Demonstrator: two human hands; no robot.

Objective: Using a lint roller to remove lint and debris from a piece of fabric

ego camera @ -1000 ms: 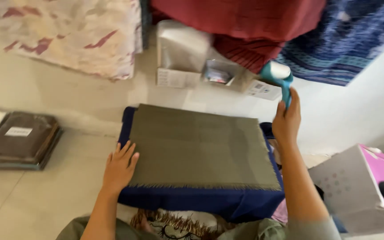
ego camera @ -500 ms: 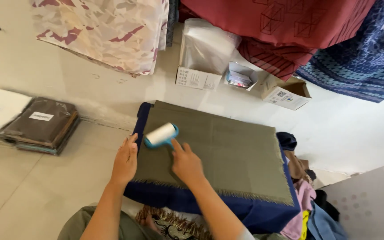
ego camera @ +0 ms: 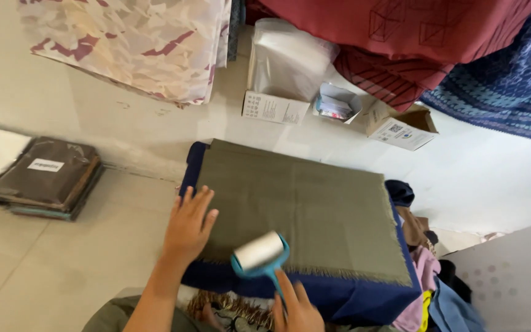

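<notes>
My left hand (ego camera: 188,224) lies flat with the fingers spread on the left edge of the olive-green cloth (ego camera: 305,212), pressing it down. My right hand (ego camera: 296,307) is at the bottom of the frame, closed around the teal handle of a lint roller (ego camera: 259,253); part of this hand is cut by the frame edge, so I cannot see every finger. The white roll of the lint roller rests on the near edge of the cloth, just beside my left hand, close to the fringe.

The olive-green cloth is folded into a rectangle in the middle of the frame and lies on top of a dark blue cushion (ego camera: 351,298), which shows around its left and lower sides. At the lower right of the cushion there is a heap of coloured clothes (ego camera: 428,270), and further right a white box with a pink edge (ego camera: 511,283).

At the left of the frame a stack of dark packets in plastic (ego camera: 47,178) lies on the floor. In the upper middle I see a white plastic bag (ego camera: 287,58) over a small printed box, and to its right an open cardboard box (ego camera: 404,126). Along the top hang a pale patterned fabric (ego camera: 136,43), a red fabric (ego camera: 401,31) and a blue patterned fabric (ego camera: 511,86).
</notes>
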